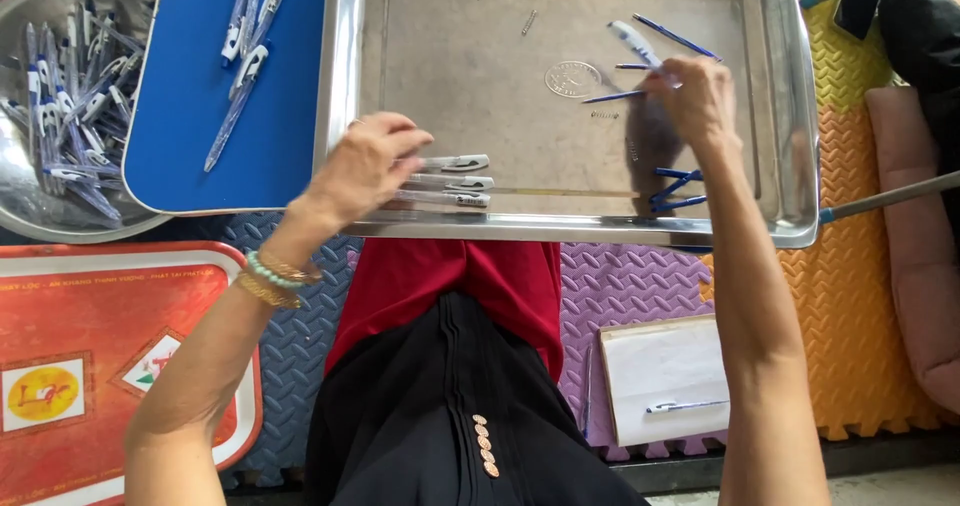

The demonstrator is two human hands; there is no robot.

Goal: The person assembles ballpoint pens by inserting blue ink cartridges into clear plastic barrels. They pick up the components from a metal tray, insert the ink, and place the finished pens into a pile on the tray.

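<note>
Over the steel tray (790, 116): that's where I've got both hands working.
Left hand (362, 166): fingers curled together, pinching the ends of three clear pen barrels (450, 181) lying side by side at the tray's near edge.
Right hand (692, 96): fingers pinched on a pen with a white clip (634, 40), held up over the tray.
Blue refills (676, 188): loose ones near the right hand.
Blue board (200, 116): left of tray, few finished pens (245, 36) on it.
Metal bowl (30, 221): far left, full of pens.

single head cam, steep downward view, close over lap-level metal tray (790, 116)
</note>
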